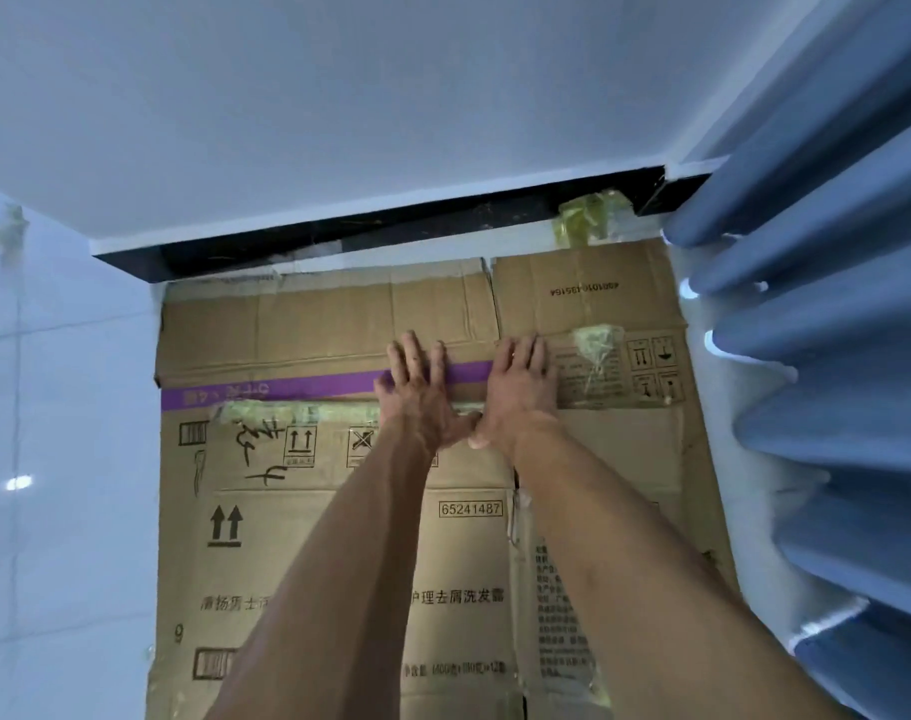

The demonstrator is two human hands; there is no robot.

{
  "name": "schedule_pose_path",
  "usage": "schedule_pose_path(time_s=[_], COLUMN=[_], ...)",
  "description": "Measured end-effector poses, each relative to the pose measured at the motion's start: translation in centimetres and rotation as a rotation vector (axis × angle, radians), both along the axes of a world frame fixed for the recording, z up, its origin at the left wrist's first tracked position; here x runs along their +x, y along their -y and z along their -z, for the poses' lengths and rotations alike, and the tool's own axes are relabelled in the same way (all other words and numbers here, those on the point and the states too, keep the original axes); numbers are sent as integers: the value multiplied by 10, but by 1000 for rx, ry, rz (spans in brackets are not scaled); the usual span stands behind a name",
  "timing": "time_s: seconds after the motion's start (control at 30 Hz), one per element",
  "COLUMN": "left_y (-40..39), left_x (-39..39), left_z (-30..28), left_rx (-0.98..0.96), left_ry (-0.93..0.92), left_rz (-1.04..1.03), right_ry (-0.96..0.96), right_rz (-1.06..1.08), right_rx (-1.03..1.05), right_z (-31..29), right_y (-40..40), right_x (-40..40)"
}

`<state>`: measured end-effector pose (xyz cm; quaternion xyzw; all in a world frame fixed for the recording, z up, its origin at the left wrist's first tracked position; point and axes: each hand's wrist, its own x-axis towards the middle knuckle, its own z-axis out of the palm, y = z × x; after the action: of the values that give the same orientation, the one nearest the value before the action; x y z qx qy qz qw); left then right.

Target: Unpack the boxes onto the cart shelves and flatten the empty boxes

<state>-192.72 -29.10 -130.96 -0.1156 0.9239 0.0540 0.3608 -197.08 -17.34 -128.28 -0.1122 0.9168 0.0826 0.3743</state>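
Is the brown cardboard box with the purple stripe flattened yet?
Flattened: the brown cardboard box with the purple stripe lies flat on the floor, left hand and right hand pressing it.

Wall (339,96) just ahead of your fingertips; blue curtain (806,304) near right of them; open tiled floor (64,407) to left.

flattened box (339,537) cut off below; small print unreadable.

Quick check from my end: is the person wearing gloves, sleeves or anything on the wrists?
No. The left hand and right hand are bare, without gloves. Both forearms are uncovered up to the frame edge, no sleeves showing. No watch, bands or rings are visible on wrists or fingers.
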Motion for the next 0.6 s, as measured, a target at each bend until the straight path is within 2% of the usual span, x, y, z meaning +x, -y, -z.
schedule_pose_path(time_s=[0.07, 0.13, 0.23, 0.33, 0.4, 0.5, 0.6], left_y=[6, 4, -26, -54, -52, -40, -27], left_x=[14, 22, 64, 135, 168, 184, 165], left_z=[5, -1, -8, -22, -24, -25, -18], left_rx=[-8, 13, -15, -56, -27, 30, -1], left_ry=[-82, -34, -93, -93, -53, 4, -33], left_rz=[6, 1, -158, -305, -312, -220, -222], right_ry=[-37, -67, -190, -153, -89, 30, 19], right_rz=[42, 97, 185, 261, 288, 153, 11], right_rx=[-49, -96, -161, -143, -100, -95, -154], right_z=[8, 5, 0, -10, -14, -12, 0], right_y=[-4, -10, -21, -31, -45, -73, -78], right_x=[11, 34, 89, 139, 159, 176, 150])
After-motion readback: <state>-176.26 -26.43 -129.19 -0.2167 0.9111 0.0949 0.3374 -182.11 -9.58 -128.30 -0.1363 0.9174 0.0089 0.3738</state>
